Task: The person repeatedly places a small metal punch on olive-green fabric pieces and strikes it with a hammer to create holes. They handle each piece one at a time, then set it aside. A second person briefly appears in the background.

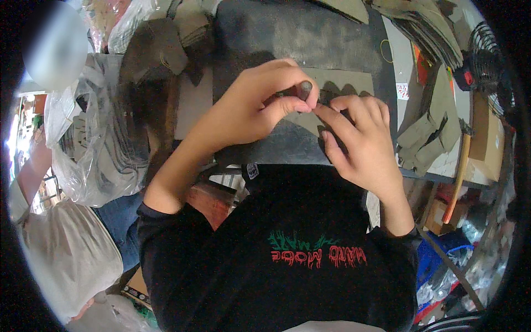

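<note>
My left hand [271, 97] is closed around a short dark stick-like tool [305, 87], whose rounded end shows between thumb and fingers. The tool's lower part is hidden, so its exact kind cannot be told. Under both hands lies an olive-grey flat piece of material [357, 81] on a dark, worn work surface [271, 33]. My right hand [362, 130] is over the right part of this piece, fingers bent but apart. Its index fingertip meets the fingertips of my left hand; I see nothing held in it.
Olive cut pieces [428, 135] and a stack of similar strips [428, 27] lie at the right. A long wooden handle [458, 177] leans near a cardboard box [487, 138]. On the left are a clear plastic bag [83, 166], dark pieces [155, 50] and another person's pale shirt [83, 249].
</note>
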The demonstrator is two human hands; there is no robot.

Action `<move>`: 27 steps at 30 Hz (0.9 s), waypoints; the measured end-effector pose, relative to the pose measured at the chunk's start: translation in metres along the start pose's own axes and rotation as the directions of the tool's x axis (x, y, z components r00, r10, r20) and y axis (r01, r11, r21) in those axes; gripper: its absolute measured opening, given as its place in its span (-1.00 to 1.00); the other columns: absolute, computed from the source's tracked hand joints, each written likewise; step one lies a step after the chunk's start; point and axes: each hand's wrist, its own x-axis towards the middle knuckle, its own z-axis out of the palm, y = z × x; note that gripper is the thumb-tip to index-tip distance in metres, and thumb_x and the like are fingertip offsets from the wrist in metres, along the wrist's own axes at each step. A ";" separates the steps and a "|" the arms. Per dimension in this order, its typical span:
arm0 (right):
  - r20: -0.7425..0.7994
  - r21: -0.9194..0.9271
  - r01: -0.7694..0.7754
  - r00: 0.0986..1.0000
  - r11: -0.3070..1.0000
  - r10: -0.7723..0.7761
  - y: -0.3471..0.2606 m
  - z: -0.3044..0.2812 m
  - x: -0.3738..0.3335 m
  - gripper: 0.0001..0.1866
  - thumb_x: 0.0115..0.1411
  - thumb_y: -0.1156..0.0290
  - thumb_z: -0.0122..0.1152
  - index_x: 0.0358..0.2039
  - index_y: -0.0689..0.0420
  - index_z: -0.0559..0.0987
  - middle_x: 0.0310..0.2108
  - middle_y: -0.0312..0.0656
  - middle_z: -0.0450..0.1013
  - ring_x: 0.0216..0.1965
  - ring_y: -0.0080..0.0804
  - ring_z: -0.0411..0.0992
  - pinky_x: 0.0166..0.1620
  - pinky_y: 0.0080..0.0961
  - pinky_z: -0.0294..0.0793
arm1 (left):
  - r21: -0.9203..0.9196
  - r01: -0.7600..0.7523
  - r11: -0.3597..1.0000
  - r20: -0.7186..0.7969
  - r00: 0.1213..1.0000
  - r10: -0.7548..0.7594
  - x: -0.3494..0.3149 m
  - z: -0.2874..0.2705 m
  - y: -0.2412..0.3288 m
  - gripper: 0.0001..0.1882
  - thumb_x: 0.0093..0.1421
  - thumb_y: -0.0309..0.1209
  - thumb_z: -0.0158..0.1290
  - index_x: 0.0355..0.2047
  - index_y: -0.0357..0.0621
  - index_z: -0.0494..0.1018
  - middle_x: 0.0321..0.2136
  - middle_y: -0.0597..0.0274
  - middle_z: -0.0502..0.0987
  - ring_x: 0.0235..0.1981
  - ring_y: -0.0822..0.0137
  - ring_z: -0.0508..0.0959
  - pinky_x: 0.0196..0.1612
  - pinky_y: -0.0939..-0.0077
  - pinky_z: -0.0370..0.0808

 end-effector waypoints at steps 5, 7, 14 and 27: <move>-0.018 0.009 0.012 1.000 1.000 -0.012 -0.001 -0.002 0.000 -0.53 0.20 0.37 0.32 0.16 -0.03 0.62 -0.07 -0.24 0.44 0.00 -0.14 0.40 0.18 -0.09 0.31 | 0.088 0.042 0.995 -0.005 0.999 -0.042 -0.004 0.001 0.003 -0.96 0.25 -0.53 0.24 -0.29 -0.16 0.59 -0.32 0.24 0.65 -0.23 0.23 0.62 -0.11 0.35 0.54; -0.019 0.010 0.002 1.000 1.000 -0.002 -0.002 -0.003 -0.001 -0.52 0.20 0.36 0.32 0.16 -0.02 0.61 -0.08 -0.23 0.44 0.00 -0.13 0.39 0.19 -0.09 0.31 | 0.104 0.016 0.994 -0.028 1.000 -0.013 -0.007 0.002 0.004 -0.97 0.27 -0.53 0.24 -0.29 -0.16 0.60 -0.31 0.22 0.66 -0.24 0.23 0.62 -0.11 0.36 0.54; -0.186 0.163 -0.004 0.982 0.987 0.034 0.001 -0.011 -0.015 -0.58 0.21 0.42 0.34 0.11 0.06 0.66 -0.06 -0.12 0.49 0.01 -0.01 0.45 0.13 -0.11 0.42 | 0.153 0.003 0.988 -0.006 1.000 -0.002 -0.016 0.005 0.007 -0.98 0.30 -0.50 0.21 -0.28 -0.14 0.60 -0.30 0.20 0.63 -0.22 0.17 0.61 -0.12 0.31 0.55; -0.708 -0.505 -0.862 0.444 0.046 0.549 0.202 -0.087 -0.251 -0.39 0.32 -0.06 0.33 0.18 0.13 0.55 0.21 0.38 0.38 0.17 0.44 0.41 -0.01 0.36 0.54 | 0.048 -0.082 0.996 -0.032 0.996 0.083 -0.014 0.017 0.005 -0.95 0.29 -0.55 0.18 -0.24 -0.23 0.59 -0.27 0.11 0.56 -0.14 0.09 0.58 -0.08 0.25 0.52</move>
